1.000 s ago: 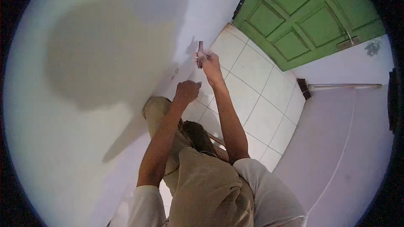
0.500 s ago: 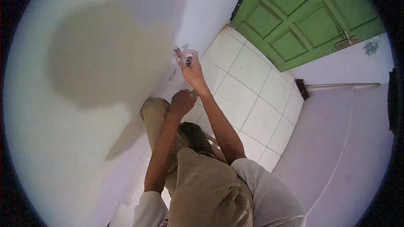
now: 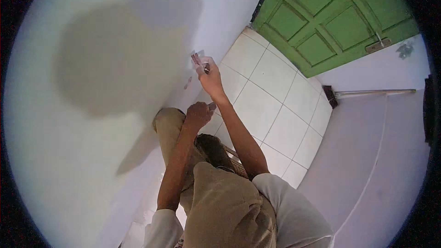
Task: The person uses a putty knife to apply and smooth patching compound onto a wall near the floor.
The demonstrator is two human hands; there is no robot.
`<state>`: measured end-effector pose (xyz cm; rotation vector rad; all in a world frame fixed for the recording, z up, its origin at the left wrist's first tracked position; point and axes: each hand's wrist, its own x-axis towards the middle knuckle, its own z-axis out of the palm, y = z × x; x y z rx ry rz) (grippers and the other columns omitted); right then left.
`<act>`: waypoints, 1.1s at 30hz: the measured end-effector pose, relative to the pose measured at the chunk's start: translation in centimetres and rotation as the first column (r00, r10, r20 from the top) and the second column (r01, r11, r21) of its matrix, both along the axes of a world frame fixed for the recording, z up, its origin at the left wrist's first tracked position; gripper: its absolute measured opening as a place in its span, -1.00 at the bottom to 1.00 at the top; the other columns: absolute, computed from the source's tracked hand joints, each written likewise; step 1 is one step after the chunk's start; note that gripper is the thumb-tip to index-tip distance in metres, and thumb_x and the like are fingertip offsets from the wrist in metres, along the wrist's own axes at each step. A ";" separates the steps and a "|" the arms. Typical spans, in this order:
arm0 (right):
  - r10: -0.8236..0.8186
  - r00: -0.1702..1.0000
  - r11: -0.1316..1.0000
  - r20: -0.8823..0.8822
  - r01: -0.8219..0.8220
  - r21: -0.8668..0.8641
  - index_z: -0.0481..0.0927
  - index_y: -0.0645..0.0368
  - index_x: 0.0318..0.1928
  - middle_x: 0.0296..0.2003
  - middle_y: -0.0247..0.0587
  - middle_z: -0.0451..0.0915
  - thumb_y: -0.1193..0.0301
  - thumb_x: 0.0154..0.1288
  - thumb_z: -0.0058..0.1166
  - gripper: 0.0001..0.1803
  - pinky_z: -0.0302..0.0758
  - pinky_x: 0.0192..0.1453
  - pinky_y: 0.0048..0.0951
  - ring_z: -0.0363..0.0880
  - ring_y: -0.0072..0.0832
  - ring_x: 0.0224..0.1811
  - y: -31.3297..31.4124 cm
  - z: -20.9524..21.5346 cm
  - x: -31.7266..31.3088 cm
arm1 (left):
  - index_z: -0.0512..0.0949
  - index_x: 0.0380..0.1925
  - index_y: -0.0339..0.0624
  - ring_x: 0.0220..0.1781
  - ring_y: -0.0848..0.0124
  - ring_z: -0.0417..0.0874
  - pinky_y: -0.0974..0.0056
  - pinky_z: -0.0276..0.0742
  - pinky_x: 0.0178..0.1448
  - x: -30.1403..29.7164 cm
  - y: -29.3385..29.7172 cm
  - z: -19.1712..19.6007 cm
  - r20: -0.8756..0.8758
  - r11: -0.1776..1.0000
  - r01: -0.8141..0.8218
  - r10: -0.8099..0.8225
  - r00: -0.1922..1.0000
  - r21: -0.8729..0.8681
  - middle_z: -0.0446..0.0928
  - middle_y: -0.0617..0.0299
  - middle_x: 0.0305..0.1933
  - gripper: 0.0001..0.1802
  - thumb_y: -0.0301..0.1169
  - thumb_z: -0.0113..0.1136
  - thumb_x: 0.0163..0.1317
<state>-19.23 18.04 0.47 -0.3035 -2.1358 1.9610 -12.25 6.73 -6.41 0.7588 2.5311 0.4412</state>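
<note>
My right hand (image 3: 211,79) is raised against the pale wall (image 3: 151,142), its fingers curled in a pinch. By its fingertips is a small reddish-brown striped thing (image 3: 195,59); whether it is held or part of the wall is unclear. A dark bit shows between thumb and fingers, too blurred to name. Lower down, my left hand (image 3: 198,115) is closed in a fist next to my right forearm. A short grey end (image 3: 212,106) sticks out of that fist; the rest of the object is hidden.
Two small reddish marks (image 3: 188,82) are on the wall below my right hand. White tiles (image 3: 257,105) cover the floor. A green panelled door (image 3: 317,23) stands at the far right, with a long-handled broom (image 3: 330,97) near it. My bent knee (image 3: 169,119) is close to the wall.
My right hand has shifted very slightly down, its fingers drawn in a little. The grey end in my left fist shows more plainly. Otherwise the scene is the same.
</note>
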 end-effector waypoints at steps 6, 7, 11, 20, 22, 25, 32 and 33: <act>0.023 0.999 0.996 0.048 -0.027 0.085 0.53 0.19 -0.03 -0.47 -0.43 0.48 0.30 0.48 0.09 -0.77 0.33 -0.38 -0.51 0.36 -0.65 -0.48 -0.2 0.5 0.2 | 0.62 -0.12 -0.19 -0.13 -0.06 0.67 -0.10 0.62 -0.03 0.2 -0.2 -1.1 -0.067 0.999 0.049 -0.048 0.997 0.003 0.64 -0.11 -0.17 -0.63 -0.11 0.06 0.40; 0.054 0.997 0.990 0.046 -0.060 0.125 0.54 0.18 -0.04 -0.49 -0.44 0.47 0.28 0.50 0.07 -0.77 0.32 -0.40 -0.50 0.35 -0.65 -0.50 -0.2 0.6 0.2 | 0.62 -0.12 -0.19 -0.13 -0.06 0.67 -0.10 0.62 -0.03 0.2 -0.2 -1.1 -0.050 0.999 0.047 -0.048 0.998 -0.017 0.64 -0.10 -0.17 -0.63 -0.12 0.06 0.40; 0.102 0.989 0.995 0.112 -0.104 0.012 0.51 0.20 -0.07 -0.54 -0.45 0.40 0.20 0.56 -0.02 -0.71 0.32 -0.44 -0.47 0.31 -0.65 -0.57 -1.5 0.7 0.0 | 0.61 -0.43 -0.33 -0.28 0.00 0.71 -0.04 0.63 -0.17 1.1 -0.9 -1.8 -0.284 0.974 0.060 0.005 0.959 0.218 0.64 -0.10 -0.40 -0.56 -0.09 0.18 0.33; 0.020 0.994 0.991 -0.109 -0.006 0.131 0.42 0.32 -0.05 -0.53 -0.08 0.48 0.22 0.64 -0.27 -0.63 0.43 -0.38 -0.20 0.49 -0.22 -0.53 -6.3 4.1 0.6 | 0.59 -0.11 -0.21 -0.10 -0.04 0.69 -0.07 0.59 0.00 1.5 -2.0 -1.2 -0.064 0.884 -0.098 0.143 0.988 0.457 0.66 -0.09 -0.15 -0.58 -0.05 0.03 0.45; -0.042 0.991 0.961 -0.128 0.075 0.265 0.47 0.39 0.03 -0.35 0.19 0.59 0.27 0.63 -0.28 -0.61 0.50 -0.19 -0.09 0.59 0.11 -0.34 -7.0 1.7 0.0 | 0.59 -0.04 -0.19 -0.04 -0.02 0.69 -0.05 0.60 0.04 0.9 -0.9 -0.3 0.044 0.927 -0.158 0.152 0.987 0.339 0.66 -0.08 -0.09 -0.56 -0.04 -0.01 0.47; -0.075 0.970 0.920 -0.230 0.156 0.359 0.33 0.38 0.29 -0.36 0.24 0.58 0.32 0.59 -0.21 -0.56 0.48 -0.20 0.10 0.57 0.14 -0.30 -4.7 -2.8 -1.5 | 0.59 -0.04 -0.20 -0.02 -0.03 0.69 -0.06 0.60 0.06 0.8 0.7 0.0 -0.005 0.947 -0.126 0.134 0.991 0.296 0.66 -0.09 -0.08 -0.55 -0.04 -0.01 0.47; -0.112 0.991 0.975 0.077 0.095 0.203 0.46 0.31 0.24 -0.26 0.32 0.64 0.22 0.57 -0.16 -0.54 0.52 -0.09 0.11 0.64 0.21 -0.23 -6.1 4.2 -0.3 | 0.59 -0.04 -0.21 0.00 -0.04 0.69 -0.07 0.60 0.08 0.7 -1.2 0.1 0.038 0.972 -0.145 0.140 0.989 0.186 0.66 -0.11 -0.06 -0.55 -0.04 -0.01 0.47; -0.127 0.992 0.965 0.020 0.118 0.235 0.49 0.34 0.14 -0.34 0.29 0.61 0.21 0.59 -0.17 -0.57 0.49 -0.16 0.08 0.63 0.17 -0.31 -6.1 5.1 -0.2 | 0.59 -0.03 -0.21 0.00 -0.04 0.68 -0.07 0.60 0.08 0.7 -0.8 0.3 0.043 0.972 -0.141 0.135 0.990 0.189 0.66 -0.11 -0.05 -0.55 -0.04 -0.01 0.47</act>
